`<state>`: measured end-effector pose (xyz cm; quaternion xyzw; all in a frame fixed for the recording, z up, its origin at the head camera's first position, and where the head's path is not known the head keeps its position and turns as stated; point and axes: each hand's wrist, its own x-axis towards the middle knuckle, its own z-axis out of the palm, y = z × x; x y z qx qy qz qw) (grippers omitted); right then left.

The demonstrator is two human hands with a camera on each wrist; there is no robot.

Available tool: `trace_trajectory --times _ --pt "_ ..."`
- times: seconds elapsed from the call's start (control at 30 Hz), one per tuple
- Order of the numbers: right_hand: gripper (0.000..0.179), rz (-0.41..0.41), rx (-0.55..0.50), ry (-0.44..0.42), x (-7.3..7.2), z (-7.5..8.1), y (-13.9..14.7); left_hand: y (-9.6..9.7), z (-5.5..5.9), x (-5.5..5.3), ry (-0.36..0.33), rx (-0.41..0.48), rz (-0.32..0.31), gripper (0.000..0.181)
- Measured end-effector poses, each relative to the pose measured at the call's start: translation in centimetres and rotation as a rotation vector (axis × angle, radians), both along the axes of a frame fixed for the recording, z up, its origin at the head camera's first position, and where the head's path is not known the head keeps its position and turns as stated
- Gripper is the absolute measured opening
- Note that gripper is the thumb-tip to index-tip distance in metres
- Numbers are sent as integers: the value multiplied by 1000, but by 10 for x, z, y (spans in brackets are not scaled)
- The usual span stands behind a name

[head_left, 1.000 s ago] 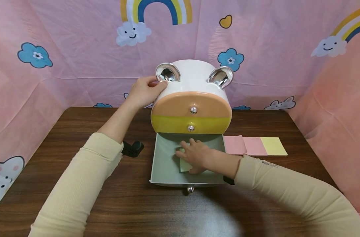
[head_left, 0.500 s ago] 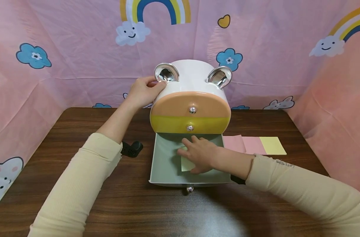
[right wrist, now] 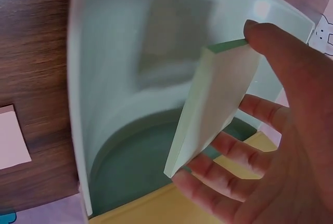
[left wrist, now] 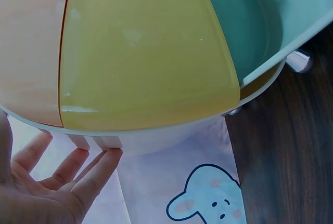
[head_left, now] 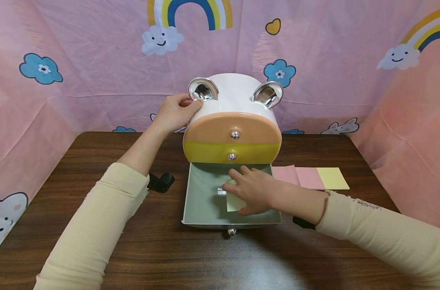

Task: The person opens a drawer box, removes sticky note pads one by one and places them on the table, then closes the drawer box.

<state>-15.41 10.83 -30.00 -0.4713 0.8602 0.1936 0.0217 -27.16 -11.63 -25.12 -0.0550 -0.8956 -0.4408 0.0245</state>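
Note:
A white animal-shaped storage box [head_left: 237,94] with silver ears stands on the table, its orange upper drawer [head_left: 210,128] and yellow middle drawer [head_left: 205,152] closed. The pale green bottom drawer [head_left: 201,201] is pulled out. My left hand [head_left: 174,114] rests against the box's left side below the ear; in the left wrist view its fingertips [left wrist: 112,154] touch the white side. Over the bottom drawer, my right hand [head_left: 257,191] pinches a light green sticky note pad [right wrist: 218,96] between thumb and fingers. The pad is tilted in the right wrist view; in the head view the hand partly covers it.
Right of the box, pink sticky notes [head_left: 308,177] and a yellow sticky note pad [head_left: 333,178] lie in a row on the dark wooden table [head_left: 162,249]. A pink patterned cloth [head_left: 114,80] hangs behind and at both sides.
My right hand has moved right a little within the bottom drawer, with the green pad shifting along. A small bright spot now shows left of the pad. My left hand stays put.

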Motion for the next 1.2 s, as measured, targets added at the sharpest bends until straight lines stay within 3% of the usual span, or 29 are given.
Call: trace_trajectory --times 0.33,0.77,1.2 --pt "64 2 -93 -16 1 3 15 0 0 0 -5 5 -3 46" --pt "65 3 -193 34 -2 0 40 -1 0 -1 -18 -11 6 50" --pt "65 -103 -283 -8 -3 -2 66 -1 -1 -1 -7 -5 0 48"
